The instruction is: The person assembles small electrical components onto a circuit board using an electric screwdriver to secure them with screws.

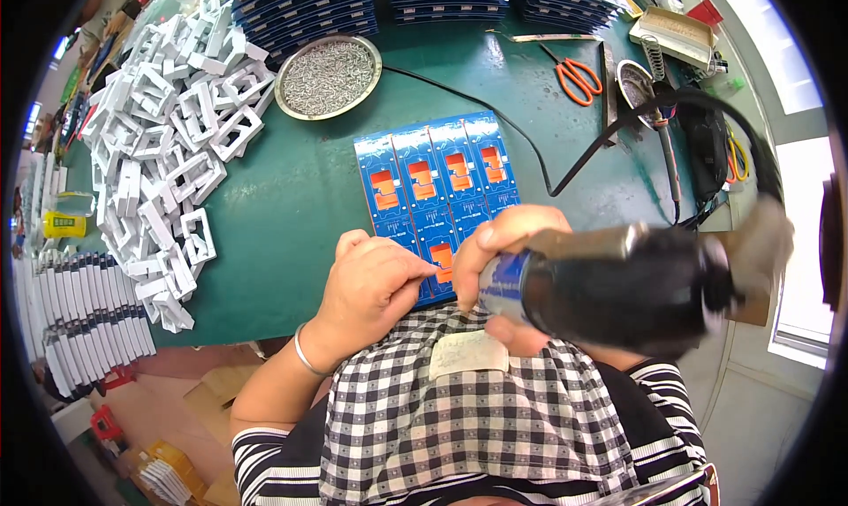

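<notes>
A blue circuit board panel (405,157) with rectangular orange-filled openings lies on the green table (265,267), close to my body. My left hand (369,283) is over its lower left part. The thumb and index finger are pinched together at a lower opening, and anything between them is too small to make out. In my right hand (521,228) is a black electric screwdriver (609,285) with a blue band, held tilted nearly sideways over the panel's lower right edge. Its tip is hidden behind my fingers, and its back end is blurred.
Left of the panel lies a heap of white plastic frames (181,126). A round metal dish (280,92) holds many small screws. Stacked blue boards (305,15) line the back. Orange-handled scissors (579,82) and a soldering iron (669,161) lie at right. A black cable (503,117) crosses the table.
</notes>
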{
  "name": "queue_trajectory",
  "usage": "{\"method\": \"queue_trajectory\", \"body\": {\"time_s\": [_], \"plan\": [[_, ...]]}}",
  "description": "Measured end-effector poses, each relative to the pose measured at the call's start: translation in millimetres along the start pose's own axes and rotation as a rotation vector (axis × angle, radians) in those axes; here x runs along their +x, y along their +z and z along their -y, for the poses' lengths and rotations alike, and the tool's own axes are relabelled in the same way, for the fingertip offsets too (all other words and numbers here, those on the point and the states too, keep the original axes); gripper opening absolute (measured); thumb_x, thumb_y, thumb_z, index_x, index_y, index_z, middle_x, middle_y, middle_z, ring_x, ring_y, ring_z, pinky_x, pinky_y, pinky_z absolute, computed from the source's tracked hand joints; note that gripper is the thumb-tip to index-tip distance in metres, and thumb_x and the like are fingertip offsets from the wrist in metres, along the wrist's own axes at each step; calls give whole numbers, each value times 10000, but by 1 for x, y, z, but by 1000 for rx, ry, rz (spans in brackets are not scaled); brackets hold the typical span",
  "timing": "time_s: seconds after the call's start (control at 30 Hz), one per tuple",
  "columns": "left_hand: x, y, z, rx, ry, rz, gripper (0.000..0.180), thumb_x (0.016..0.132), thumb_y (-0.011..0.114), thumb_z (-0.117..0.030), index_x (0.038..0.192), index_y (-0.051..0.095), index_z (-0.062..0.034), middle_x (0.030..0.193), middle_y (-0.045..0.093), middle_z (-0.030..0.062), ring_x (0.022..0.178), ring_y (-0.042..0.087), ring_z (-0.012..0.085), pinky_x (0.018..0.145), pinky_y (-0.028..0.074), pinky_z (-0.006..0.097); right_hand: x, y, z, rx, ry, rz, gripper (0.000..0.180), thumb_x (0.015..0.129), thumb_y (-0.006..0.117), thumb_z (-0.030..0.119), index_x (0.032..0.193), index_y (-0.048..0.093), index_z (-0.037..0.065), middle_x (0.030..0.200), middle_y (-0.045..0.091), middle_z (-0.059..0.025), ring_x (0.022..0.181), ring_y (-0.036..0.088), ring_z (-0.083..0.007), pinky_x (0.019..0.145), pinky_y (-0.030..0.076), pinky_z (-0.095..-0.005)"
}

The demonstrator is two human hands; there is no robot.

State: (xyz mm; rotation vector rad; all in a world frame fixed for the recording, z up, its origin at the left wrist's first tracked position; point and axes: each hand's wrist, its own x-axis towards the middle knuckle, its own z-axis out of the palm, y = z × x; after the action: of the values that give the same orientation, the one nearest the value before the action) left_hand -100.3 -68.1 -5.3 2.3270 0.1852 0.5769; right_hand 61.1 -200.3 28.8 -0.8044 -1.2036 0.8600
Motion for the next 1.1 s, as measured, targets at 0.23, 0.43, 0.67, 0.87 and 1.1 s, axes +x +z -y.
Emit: {"method": "queue_trajectory", "body": {"time_s": [0.23, 0.43, 0.67, 0.87, 1.1], "plan": [[-9, -1, -1, 63, -9, 24, 191, 676, 697, -17, 819, 668, -140, 797, 661, -25, 809, 626, 151, 784, 353, 345, 6, -13, -9, 179, 86, -173, 690, 773, 747, 233, 1283, 318, 55, 788, 585, -119, 679, 629, -214, 627, 534, -346], [-16, 5, -2, 126, 7, 28, 180, 657, 761, -80, 794, 675, -159, 829, 656, -43, 885, 596, 167, 819, 344, 360, 3, -12, 3, 307, -13, -410, 663, 785, 685, 334, 1292, 322, 108, 744, 562, -93, 581, 601, -239, 639, 504, -379], [-15, 11, -3, 176, 14, 58, 199, 631, 796, -153, 785, 673, -175, 858, 595, -59, 904, 530, 182, 830, 329, 377, -3, -6, -2, 230, -4, -271, 800, 785, 750, 317, 1315, 239, 6, 835, 598, -123, 729, 645, -214, 611, 537, -287], [-14, 12, -2, 179, 19, 75, 175, 656, 779, -171, 778, 654, -178, 870, 569, -63, 912, 508, 166, 836, 306, 385, -1, -1, -1, 245, 66, -233, 751, 779, 749, 327, 1319, 275, 110, 781, 594, -93, 697, 635, -247, 691, 514, -390], [-7, 10, -6, 236, 41, 91, 163, 669, 770, -204, 771, 647, -178, 868, 559, -62, 902, 499, 159, 840, 300, 388, 0, -8, -4, 96, 27, -39, 707, 802, 739, 264, 1333, 301, 104, 840, 615, -103, 759, 637, -244, 715, 516, -400]]}}
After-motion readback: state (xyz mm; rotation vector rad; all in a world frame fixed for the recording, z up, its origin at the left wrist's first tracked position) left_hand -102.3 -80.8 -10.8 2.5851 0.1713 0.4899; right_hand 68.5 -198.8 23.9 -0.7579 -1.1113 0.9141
